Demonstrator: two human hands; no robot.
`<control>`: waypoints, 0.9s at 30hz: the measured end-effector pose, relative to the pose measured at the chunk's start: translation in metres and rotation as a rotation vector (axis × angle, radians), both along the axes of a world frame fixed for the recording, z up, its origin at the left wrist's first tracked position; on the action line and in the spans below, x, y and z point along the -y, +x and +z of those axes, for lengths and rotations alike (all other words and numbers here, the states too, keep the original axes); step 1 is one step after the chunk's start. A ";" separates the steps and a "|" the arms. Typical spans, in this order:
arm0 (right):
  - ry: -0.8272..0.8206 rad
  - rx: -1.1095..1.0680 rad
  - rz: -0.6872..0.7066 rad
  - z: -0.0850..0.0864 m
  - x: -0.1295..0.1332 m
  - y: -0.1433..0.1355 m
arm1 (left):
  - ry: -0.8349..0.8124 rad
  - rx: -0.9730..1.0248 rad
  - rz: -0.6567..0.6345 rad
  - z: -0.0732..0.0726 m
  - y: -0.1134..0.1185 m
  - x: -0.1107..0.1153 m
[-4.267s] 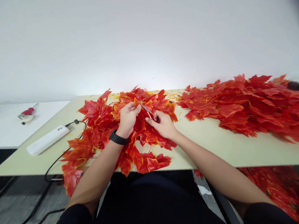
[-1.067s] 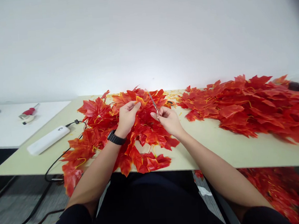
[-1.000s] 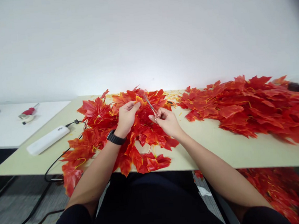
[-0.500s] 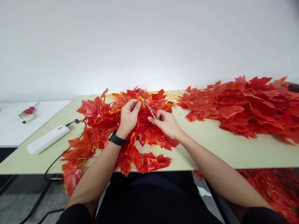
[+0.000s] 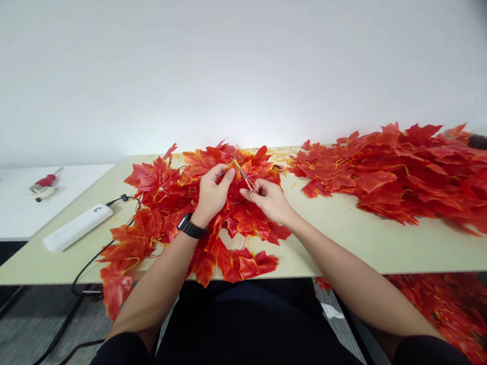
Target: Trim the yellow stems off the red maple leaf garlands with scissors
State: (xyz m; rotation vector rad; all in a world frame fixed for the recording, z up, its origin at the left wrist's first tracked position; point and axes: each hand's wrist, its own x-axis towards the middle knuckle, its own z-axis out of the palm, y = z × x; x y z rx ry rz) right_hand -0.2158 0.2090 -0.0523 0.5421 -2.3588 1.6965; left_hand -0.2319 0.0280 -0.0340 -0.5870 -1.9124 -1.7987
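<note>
In front of me on the pale yellow table (image 5: 311, 244) spreads a heap of red and orange artificial maple leaves (image 5: 246, 219). My left hand (image 5: 213, 193), with a black watch (image 5: 191, 226) on its wrist, pinches an orange-yellow leaf (image 5: 236, 169) between thumb and fingers above the heap. A small pair of scissors (image 5: 245, 178) is held in my right hand (image 5: 268, 198), its blades pointing up and left beside that leaf. Whether the blades touch the leaf I cannot tell.
A larger pile of red leaves (image 5: 411, 172) covers the table's right side. On the left lie a white power bank (image 5: 78, 226) with a black cable and, on a white table, a red-and-white item (image 5: 46, 184). Yellow scraps (image 5: 283, 155) lie at the back. More leaves (image 5: 451, 307) sit below the table.
My left hand has shifted slightly right and down with the leaf, nearer the scissors. My right hand stays almost in place.
</note>
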 end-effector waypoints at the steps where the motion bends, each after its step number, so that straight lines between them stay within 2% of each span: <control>1: -0.003 0.004 0.003 0.000 0.000 0.000 | -0.005 -0.001 0.002 0.001 0.001 0.000; 7: 0.001 0.006 0.003 -0.002 0.000 -0.002 | 0.012 0.011 0.002 0.004 0.003 -0.001; 27: -0.041 0.018 0.073 -0.010 -0.002 -0.006 | 0.029 0.024 0.009 0.002 0.000 0.000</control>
